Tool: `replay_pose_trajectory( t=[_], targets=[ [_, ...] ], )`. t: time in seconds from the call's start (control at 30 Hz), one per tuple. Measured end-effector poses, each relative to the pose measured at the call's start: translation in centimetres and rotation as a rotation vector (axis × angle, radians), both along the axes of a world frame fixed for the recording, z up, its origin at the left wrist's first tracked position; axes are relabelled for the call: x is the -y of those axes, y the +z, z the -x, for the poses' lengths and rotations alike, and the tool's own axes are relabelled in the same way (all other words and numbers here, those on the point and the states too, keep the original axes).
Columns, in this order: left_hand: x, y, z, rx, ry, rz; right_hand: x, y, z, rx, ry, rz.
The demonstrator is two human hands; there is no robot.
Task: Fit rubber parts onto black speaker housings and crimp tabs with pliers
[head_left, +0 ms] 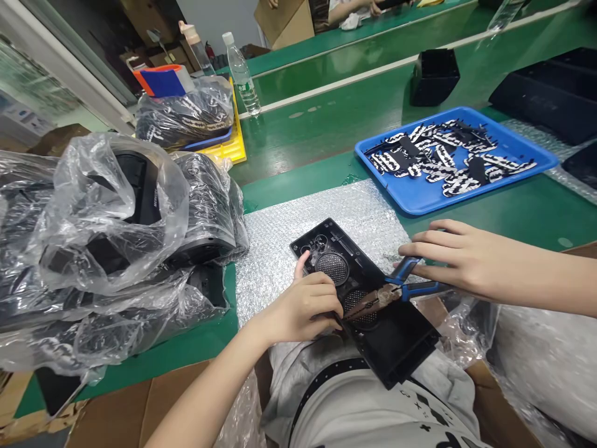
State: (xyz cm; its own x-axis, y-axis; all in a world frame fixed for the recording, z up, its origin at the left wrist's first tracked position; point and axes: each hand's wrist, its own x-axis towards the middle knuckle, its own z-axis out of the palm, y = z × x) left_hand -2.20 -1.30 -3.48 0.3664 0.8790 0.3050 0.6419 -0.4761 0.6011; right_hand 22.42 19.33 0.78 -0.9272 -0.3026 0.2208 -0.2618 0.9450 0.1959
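A black plastic speaker housing [392,339] with two round mesh grilles lies on a sheet of bubble wrap [289,249] at the table's front edge, partly over my lap. My left hand [305,305] rests on the housing's left side, fingers curled, pinching something small I cannot make out by the lower grille. My right hand [454,255] grips the blue handles of a pair of pliers [380,297]. The plier jaws point left, onto the lower grille next to my left fingertips.
A blue tray [522,140] of black-and-white flat parts sits at the right rear. Bagged black housings [116,236] pile up on the left. A water bottle [242,74], a yellow tray [236,140] and black bins [433,74] stand farther back. Cardboard box edges flank my lap.
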Motion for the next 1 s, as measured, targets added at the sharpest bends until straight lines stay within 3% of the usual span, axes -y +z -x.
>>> replay_pose_trajectory(
  t=[0.43,0.77,1.0],
  targets=[
    [-0.2,-0.3,0.2,-0.012,-0.019,-0.027,0.7,-1.0,-1.2,0.025,-0.113,0.024],
    [-0.2,-0.1,0.2,-0.008,-0.021,-0.021,0.6,-0.4,-0.8,0.025,-0.086,-0.012],
    [-0.2,-0.3,0.1,0.068,-0.01,0.022,0.7,-1.5,-1.6,-0.013,-0.089,-0.007]
  ],
)
